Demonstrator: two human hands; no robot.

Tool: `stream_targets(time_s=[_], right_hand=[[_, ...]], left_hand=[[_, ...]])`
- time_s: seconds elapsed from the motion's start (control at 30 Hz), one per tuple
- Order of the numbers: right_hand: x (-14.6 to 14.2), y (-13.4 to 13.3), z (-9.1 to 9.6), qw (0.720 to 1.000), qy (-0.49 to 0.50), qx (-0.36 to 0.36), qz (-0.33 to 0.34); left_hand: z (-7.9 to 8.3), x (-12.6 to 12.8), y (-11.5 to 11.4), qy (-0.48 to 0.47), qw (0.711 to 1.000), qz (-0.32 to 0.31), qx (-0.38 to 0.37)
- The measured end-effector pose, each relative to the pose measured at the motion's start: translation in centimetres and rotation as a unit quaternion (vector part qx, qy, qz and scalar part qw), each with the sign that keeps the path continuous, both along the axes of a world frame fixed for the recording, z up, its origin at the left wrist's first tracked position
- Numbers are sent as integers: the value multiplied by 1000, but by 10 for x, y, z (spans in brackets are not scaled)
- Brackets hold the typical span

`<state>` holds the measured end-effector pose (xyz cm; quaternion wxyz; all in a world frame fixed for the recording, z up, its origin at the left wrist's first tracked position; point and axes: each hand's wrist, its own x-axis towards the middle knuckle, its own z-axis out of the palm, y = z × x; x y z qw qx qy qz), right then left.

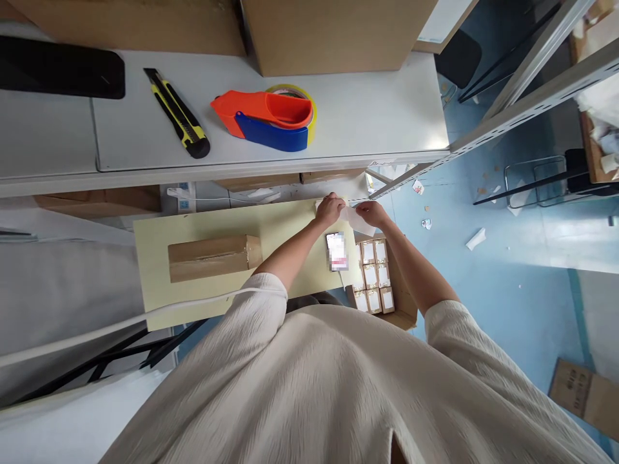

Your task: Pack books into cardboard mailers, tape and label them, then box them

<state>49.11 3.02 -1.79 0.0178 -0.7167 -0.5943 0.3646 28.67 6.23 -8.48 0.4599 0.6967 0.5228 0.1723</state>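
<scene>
My left hand [330, 209] is over the far right corner of the pale yellow table [294, 225], its fingers closed at the left edge of a thin white paper sheet [358, 223]. On the sheet's right side, my right hand [371, 214] pinches the upper edge, just beyond the table's end. Something white, partly covered, lies by my left fingers; its kind is unclear. Nearer to me, a phone [337, 251] with a lit screen and a cable rests on the table. Below my right hand, an open carton [403, 293] holds several small boxes [370, 276] with white labels.
A long brown box [213, 258] lies on the table's left. On the grey shelf [362, 116] above are a utility knife [178, 115], a tape dispenser [268, 119] and large cartons [333, 35]. A white cable [120, 327] crosses by my left sleeve. Paper scraps [476, 239] litter the blue floor.
</scene>
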Motion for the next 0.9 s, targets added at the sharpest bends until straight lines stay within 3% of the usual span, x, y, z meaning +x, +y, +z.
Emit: stream_targets(time_s=[0.3,0.53,0.7,0.8,0.9], right_hand=[[19,-5,-12,986,-41,1,-159],[33,-12,-9,960,-31,35,-275],[27,-15,-2,958,84,19,-273],[12,-17,-1,951,177,4,-252],[-10,-20,-2,944,227,-1,-238]], left_hand=[[-8,-10,9,3,999,52,-6],[-6,-9,13,13,998,62,-16],[6,-9,5,-22,995,95,-4],[17,-19,-6,-65,994,71,-48],[29,-45,-21,-146,981,59,-112]])
